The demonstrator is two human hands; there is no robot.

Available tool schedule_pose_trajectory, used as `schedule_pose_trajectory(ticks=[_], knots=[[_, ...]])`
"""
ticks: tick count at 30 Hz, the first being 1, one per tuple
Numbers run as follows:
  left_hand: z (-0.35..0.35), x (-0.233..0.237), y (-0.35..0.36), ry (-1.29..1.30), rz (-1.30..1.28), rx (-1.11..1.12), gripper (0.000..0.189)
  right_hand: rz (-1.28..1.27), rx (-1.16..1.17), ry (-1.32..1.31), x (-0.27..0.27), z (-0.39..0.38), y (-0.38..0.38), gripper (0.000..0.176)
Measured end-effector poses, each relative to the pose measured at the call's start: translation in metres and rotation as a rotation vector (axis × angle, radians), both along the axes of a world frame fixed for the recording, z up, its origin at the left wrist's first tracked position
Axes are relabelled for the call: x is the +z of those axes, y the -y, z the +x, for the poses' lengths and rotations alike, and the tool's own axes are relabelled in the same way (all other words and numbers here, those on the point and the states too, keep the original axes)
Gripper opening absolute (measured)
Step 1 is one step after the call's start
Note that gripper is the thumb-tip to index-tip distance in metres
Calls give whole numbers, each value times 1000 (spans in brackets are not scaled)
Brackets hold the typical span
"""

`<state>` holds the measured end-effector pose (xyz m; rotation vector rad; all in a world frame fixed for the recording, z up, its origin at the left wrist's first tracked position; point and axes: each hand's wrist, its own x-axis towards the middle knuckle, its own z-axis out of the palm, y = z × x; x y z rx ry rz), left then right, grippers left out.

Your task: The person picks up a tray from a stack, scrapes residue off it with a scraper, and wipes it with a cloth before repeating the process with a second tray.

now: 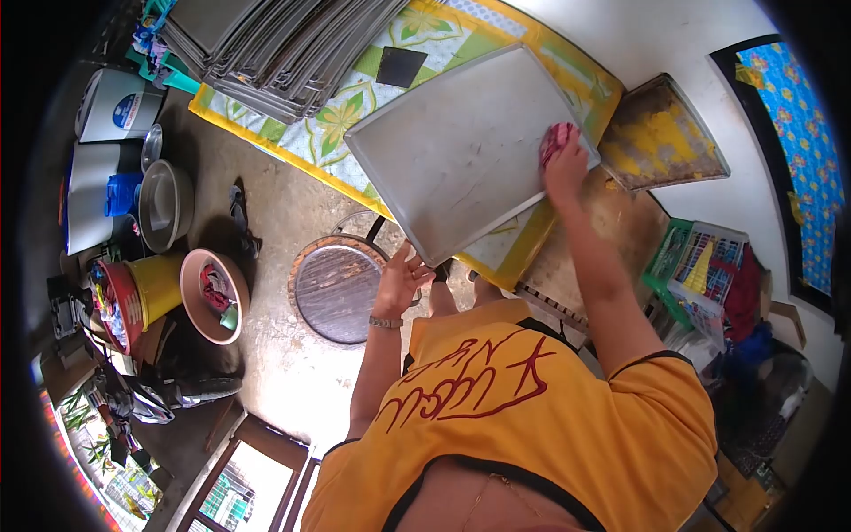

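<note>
Head view: my right hand (567,164) clenches one red cloth (553,142) against one metal tray (456,151), ahead of me over the surface (339,129).
The tray's long axis slants from near left to far right; my left hand (405,282) touches its near corner, whether gripping I cannot tell. One stained tray (669,133) sits at right; the stacked trays (275,53) defy counting.

Glare bleaches the floor (297,390) lower left of centre, and fisheye distortion bends the dark-rimmed edges.
</note>
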<state>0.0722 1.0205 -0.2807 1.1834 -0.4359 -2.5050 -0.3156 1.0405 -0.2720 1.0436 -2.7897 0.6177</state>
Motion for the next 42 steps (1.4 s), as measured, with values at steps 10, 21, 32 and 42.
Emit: schedule_pose_trajectory(ticks=[10, 21, 32, 42], knots=[[15, 18, 9, -156, 191, 216, 86, -349, 754, 725, 28, 277, 17, 60], [4, 14, 22, 114, 25, -44, 91, -123, 676, 206, -31, 222, -10, 49], [-37, -42, 16, 610, -718, -72, 83, -19, 615, 229, 32, 119, -12, 55], [-35, -4, 27, 560, -753, -138, 94, 139, 184, -381, -2, -45, -28, 48]])
